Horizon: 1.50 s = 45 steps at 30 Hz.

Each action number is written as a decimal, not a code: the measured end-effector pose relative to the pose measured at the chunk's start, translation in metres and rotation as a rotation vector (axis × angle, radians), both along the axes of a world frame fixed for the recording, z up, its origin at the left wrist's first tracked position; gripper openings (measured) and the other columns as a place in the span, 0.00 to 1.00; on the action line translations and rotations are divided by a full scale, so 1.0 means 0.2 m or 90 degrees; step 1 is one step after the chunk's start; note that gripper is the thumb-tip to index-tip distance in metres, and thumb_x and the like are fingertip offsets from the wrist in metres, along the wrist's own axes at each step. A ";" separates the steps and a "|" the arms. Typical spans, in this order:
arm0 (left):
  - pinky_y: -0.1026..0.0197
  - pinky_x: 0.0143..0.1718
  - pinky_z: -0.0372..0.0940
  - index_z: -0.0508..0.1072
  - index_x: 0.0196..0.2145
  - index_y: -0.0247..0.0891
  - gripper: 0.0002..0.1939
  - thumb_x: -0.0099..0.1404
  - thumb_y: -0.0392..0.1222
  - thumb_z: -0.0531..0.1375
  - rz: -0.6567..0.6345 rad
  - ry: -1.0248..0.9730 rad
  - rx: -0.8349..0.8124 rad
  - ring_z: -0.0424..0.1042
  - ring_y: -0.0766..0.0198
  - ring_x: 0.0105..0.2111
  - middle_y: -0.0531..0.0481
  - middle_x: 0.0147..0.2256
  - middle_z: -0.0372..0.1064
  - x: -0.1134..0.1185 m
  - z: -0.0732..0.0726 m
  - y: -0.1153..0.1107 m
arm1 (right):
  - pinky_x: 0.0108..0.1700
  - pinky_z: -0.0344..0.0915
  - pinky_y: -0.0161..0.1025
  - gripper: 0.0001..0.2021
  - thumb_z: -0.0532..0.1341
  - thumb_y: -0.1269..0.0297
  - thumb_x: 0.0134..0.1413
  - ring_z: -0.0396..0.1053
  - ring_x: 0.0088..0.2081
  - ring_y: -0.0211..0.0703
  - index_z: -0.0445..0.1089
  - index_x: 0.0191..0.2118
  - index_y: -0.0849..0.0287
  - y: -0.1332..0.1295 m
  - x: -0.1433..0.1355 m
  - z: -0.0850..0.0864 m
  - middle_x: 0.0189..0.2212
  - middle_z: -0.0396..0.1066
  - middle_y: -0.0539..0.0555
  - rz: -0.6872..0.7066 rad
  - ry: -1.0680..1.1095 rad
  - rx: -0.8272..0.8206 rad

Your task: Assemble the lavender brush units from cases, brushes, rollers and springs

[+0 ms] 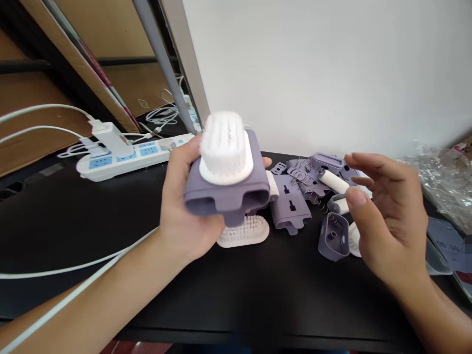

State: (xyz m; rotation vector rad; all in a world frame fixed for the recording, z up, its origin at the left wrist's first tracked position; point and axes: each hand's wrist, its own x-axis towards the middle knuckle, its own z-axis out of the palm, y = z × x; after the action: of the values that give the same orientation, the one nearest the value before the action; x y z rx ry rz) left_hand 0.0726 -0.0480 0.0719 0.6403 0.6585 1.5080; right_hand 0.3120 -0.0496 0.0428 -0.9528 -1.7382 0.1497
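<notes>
Left hand (186,219) has its grip clamped round a purple plastic housing (228,194) mid-frame, white bristle head (223,147) already on top; right hand (396,216), frame right, fingers and thumb apart. Second housing (293,209), bristle pad (245,235) still loose on the desk (302,300).

A black tabletop (258,300) spans the lower frame, carrying a white power strip (132,159) with blue socket panels at left, a pale bristled pad (246,236) at center, and, right of center, a slotted purple casing (283,200) near an open purple shell (333,240).
</notes>
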 end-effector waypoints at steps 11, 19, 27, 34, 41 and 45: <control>0.63 0.26 0.69 0.79 0.40 0.42 0.20 0.74 0.58 0.54 0.066 0.035 -0.088 0.79 0.58 0.34 0.45 0.38 0.81 -0.06 -0.07 0.08 | 0.50 0.73 0.50 0.09 0.62 0.59 0.69 0.76 0.55 0.56 0.74 0.52 0.50 0.02 0.00 0.00 0.51 0.77 0.57 -0.016 -0.195 -0.054; 0.62 0.25 0.67 0.79 0.42 0.41 0.22 0.75 0.57 0.51 0.071 0.058 -0.083 0.69 0.63 0.24 0.44 0.37 0.80 -0.06 -0.05 0.07 | 0.20 0.49 0.39 0.19 0.58 0.45 0.67 0.65 0.18 0.48 0.64 0.29 0.51 0.06 0.08 0.05 0.17 0.69 0.49 -0.284 -0.520 -0.242; 0.62 0.22 0.65 0.77 0.40 0.40 0.21 0.74 0.57 0.52 0.113 0.061 -0.100 0.66 0.62 0.23 0.43 0.34 0.77 -0.04 -0.05 0.09 | 0.26 0.58 0.39 0.15 0.55 0.48 0.70 0.71 0.22 0.44 0.71 0.36 0.49 0.05 0.04 0.06 0.23 0.75 0.46 -0.146 -0.437 -0.389; 0.61 0.22 0.64 0.78 0.41 0.42 0.20 0.72 0.58 0.54 0.133 0.081 -0.103 0.66 0.61 0.25 0.41 0.37 0.79 -0.04 -0.06 0.10 | 0.30 0.61 0.42 0.12 0.58 0.51 0.68 0.77 0.36 0.52 0.75 0.44 0.49 0.07 0.05 0.01 0.39 0.80 0.52 -0.248 -0.417 -0.243; 0.60 0.24 0.65 0.78 0.42 0.45 0.19 0.73 0.58 0.53 0.127 0.115 -0.046 0.72 0.59 0.31 0.45 0.40 0.80 -0.12 -0.06 0.16 | 0.45 0.68 0.53 0.17 0.63 0.52 0.67 0.77 0.45 0.63 0.77 0.49 0.60 0.13 0.04 -0.09 0.41 0.80 0.60 -0.275 -0.525 -0.173; 0.59 0.33 0.73 0.78 0.40 0.42 0.14 0.71 0.52 0.57 0.134 0.196 -0.022 0.78 0.58 0.38 0.49 0.38 0.80 -0.31 -0.07 0.33 | 0.44 0.67 0.51 0.16 0.64 0.52 0.65 0.78 0.44 0.61 0.73 0.50 0.58 0.14 0.03 -0.08 0.38 0.80 0.57 -0.253 -0.492 -0.249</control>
State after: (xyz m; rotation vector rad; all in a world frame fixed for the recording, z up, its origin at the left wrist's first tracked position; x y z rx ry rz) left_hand 0.0115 0.0173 0.0580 0.8044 1.0112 1.6015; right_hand 0.3176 -0.0224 0.0272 -1.7913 -2.2007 -0.1718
